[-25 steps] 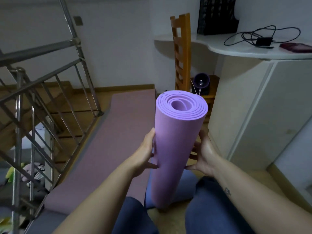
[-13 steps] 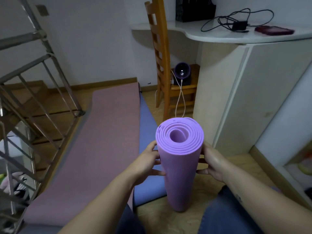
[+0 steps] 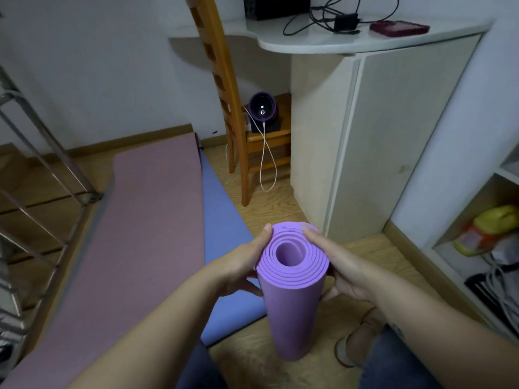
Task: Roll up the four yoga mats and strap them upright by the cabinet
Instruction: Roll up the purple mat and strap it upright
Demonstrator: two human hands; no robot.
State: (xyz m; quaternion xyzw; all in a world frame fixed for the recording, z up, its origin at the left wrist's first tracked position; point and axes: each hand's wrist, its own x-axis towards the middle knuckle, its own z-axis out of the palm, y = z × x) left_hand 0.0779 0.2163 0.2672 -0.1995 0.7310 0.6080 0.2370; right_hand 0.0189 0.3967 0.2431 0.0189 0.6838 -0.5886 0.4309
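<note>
— Where's the mat?

— The rolled purple mat (image 3: 292, 293) stands upright on the wooden floor (image 3: 269, 209), in front of the pale cabinet (image 3: 379, 141). The left hand (image 3: 241, 265) cups its left side, thumb up at the rim; the right hand (image 3: 345, 268) wraps the other side, a fingertip resting on the spiral end. Both are curled snug against the roll, arms reaching in from below.

— And the others?

— A pink mat (image 3: 146, 234) lies flat to the left, with a blue mat (image 3: 224, 248) beside it, partly under its edge. I can't make out a fourth.

— Anything stored nearby?

— An open shelf (image 3: 477, 220) on the right holds a yellow object (image 3: 497, 220) and some tangled things, too blurred to name. The chair (image 3: 224, 94) holds a small purple device (image 3: 262, 109) with a white cable (image 3: 265, 164). The cabinet top is cut off above.
</note>
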